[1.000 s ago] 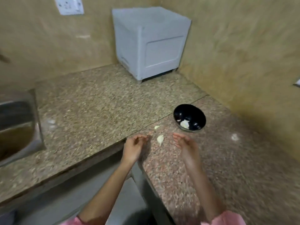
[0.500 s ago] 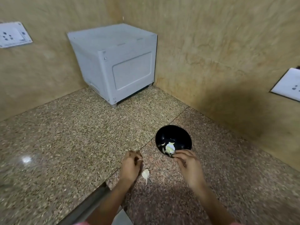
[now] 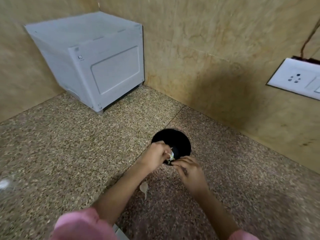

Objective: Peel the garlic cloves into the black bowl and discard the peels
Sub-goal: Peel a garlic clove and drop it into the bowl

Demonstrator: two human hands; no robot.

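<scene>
Head view: I see both hands meeting over the near rim of the black bowl (image 3: 174, 141), which sits on the speckled table (image 3: 69, 144). The left hand (image 3: 154, 157) pinches a pale garlic clove (image 3: 171, 155) in curled fingers. The right hand (image 3: 189, 172) curls its fingers just beside it; I cannot tell if they grip. A loose peel (image 3: 143, 187) lies on the table between the forearms.

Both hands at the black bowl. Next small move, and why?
Likely strip the skin off so the clove drops in: the left hand pinches a pale garlic piece over the near rim of the black bowl, with the right hand close beside it, grip unclear. A loose peel lies on the counter.
</scene>
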